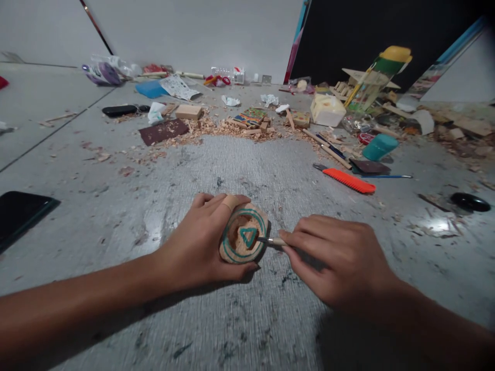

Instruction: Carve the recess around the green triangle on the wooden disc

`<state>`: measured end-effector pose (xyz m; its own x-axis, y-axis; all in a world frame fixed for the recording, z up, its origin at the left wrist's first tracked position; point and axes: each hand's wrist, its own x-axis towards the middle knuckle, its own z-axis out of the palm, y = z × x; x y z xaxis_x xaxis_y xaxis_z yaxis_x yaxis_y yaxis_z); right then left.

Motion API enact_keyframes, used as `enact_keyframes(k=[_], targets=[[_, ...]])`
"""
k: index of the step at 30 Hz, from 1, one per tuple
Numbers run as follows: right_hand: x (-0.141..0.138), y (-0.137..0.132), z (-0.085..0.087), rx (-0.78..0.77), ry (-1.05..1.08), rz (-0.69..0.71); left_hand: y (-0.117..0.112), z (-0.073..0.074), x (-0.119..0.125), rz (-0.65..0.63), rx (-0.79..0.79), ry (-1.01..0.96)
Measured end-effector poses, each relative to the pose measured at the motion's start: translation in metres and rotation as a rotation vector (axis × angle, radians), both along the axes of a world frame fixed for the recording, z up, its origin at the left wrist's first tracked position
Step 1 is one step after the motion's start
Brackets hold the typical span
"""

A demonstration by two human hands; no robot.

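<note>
Control matters most here, we judge. Our left hand [201,242] grasps the wooden disc [243,234] from its left side, with the fingers curled over the top edge and the thumb under the bottom edge. It holds the disc tilted up, low above the grey floor [247,165], near the middle of the view. Our right hand [332,257] is clenched around a small carving tool [270,240], whose tip touches the right side of the disc, just beside the teal triangle [248,236] drawn on its face.

To cut well, we think the tool should take only thin slices and be pushed away from the left fingers. The right hand should lean on the floor for support, and the disc should be gripped firmly so that it does not turn. The taped finger [231,201] lies at the rim, so the blade should stay well inside it.

Some things we cannot see. The right hand hides almost all of the handle, and the blade tip is too small to tell its shape. Whether the disc touches the floor is hidden by the left hand. Things behind the wood shavings [216,128] are too small to name.
</note>
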<state>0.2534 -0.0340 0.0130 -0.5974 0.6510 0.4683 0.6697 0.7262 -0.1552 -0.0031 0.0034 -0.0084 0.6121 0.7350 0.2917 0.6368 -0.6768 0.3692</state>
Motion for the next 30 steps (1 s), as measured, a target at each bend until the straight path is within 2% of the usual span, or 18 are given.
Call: enact_keyframes(k=[8, 11, 15, 17, 20, 25, 30], targets=[[0.012, 0.015, -0.001, 0.033, 0.035, 0.155, -0.002, 0.001, 0.001, 0.002, -0.049, -0.135], [0.012, 0.015, 0.001, 0.033, 0.028, 0.225, -0.003, 0.001, 0.002, 0.035, -0.114, -0.195], [0.013, 0.012, 0.003, 0.024, 0.04, 0.202, -0.006, 0.001, 0.005, 0.101, -0.285, -0.255], [0.014, 0.012, 0.003, 0.025, 0.06, 0.155, -0.006, 0.001, 0.005, 0.099, -0.308, -0.257], [0.014, 0.012, 0.002, 0.028, 0.064, 0.106, -0.006, 0.002, 0.005, 0.083, -0.249, -0.234], [0.01, 0.011, 0.003, 0.015, 0.083, 0.105, -0.003, 0.003, 0.001, 0.039, -0.088, -0.157], [0.002, 0.011, 0.004, -0.131, 0.226, 0.01, -0.002, 0.002, -0.002, 0.023, -0.087, -0.12]])
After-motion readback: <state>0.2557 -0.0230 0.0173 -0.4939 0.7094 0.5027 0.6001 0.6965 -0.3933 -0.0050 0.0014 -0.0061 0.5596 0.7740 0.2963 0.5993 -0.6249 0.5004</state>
